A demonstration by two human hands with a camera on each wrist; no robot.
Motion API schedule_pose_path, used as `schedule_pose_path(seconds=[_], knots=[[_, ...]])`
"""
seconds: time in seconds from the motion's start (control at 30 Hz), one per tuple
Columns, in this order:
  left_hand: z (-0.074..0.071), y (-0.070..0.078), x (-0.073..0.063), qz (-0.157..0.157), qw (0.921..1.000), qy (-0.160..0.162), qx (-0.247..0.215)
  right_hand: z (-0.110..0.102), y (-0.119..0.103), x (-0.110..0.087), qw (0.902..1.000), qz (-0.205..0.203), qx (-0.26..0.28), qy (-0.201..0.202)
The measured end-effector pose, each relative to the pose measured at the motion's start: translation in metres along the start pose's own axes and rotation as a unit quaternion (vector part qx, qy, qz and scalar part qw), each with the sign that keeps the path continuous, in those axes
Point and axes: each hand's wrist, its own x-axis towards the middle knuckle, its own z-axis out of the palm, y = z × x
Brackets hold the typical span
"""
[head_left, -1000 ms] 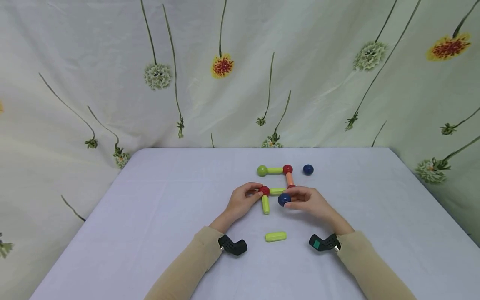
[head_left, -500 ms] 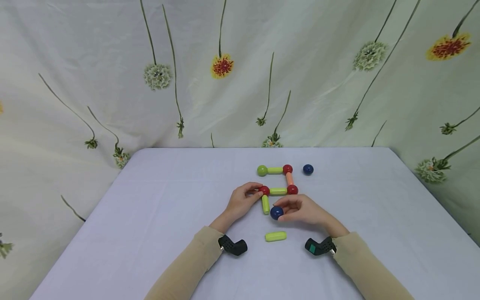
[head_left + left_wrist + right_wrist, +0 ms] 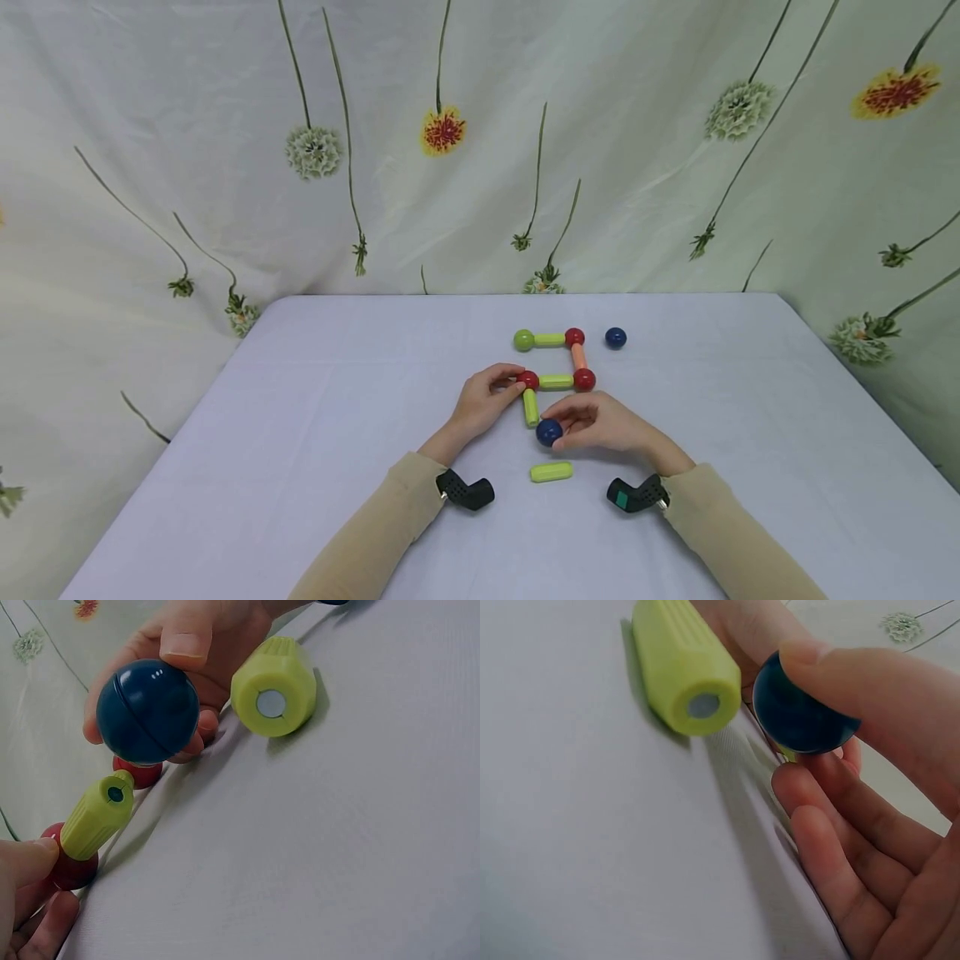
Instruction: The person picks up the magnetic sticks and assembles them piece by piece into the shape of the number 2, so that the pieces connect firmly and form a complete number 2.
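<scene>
My left hand (image 3: 483, 404) pinches a red ball (image 3: 528, 380) at the near left corner of a chain of balls and rods. From that ball a yellow-green rod (image 3: 531, 408) points toward me; its free end shows a round metal-like face in the left wrist view. My right hand (image 3: 600, 425) pinches a dark blue ball (image 3: 549, 432) between thumb and fingers, right at that rod's near end. The left wrist view shows the same blue ball (image 3: 148, 711) with a seam across it. In the right wrist view the thumb (image 3: 870, 690) covers part of it.
Another yellow-green rod (image 3: 551, 472) lies loose nearer me. The chain continues through a second red ball (image 3: 584, 379), an orange rod (image 3: 579, 357), a far red ball (image 3: 574, 337) and a green ball (image 3: 523, 340). Another blue ball (image 3: 616, 337) sits at the back right on the white-covered table (image 3: 360, 350).
My right hand has brought the blue ball toward me and slightly left, from near the second red ball to the end of the near rod. The left hand stays on its red ball.
</scene>
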Motion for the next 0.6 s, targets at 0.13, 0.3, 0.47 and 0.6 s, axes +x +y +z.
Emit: schedule_pose_path(seconds=[0.13,0.3,0.47,0.6], knots=[[-0.0001,-0.0003,0.0004,-0.001,1.0000,0.000,0.004,0.0012,0.0009,0.0005,1.0000,-0.003,-0.005,0.000],[0.0000,-0.0007,0.0007,0.001,1.0000,0.002,0.006,0.0026,0.0030,0.0018,0.9999,-0.004,-0.012,0.003],[0.0000,-0.0014,0.0010,0.003,1.0000,0.003,0.006,0.0039,0.0029,0.0025,0.9999,-0.004,-0.015,0.003],[-0.0001,-0.0013,0.0012,0.007,1.0000,0.003,0.006,0.0049,0.0029,0.0026,0.9997,-0.007,-0.023,0.006]])
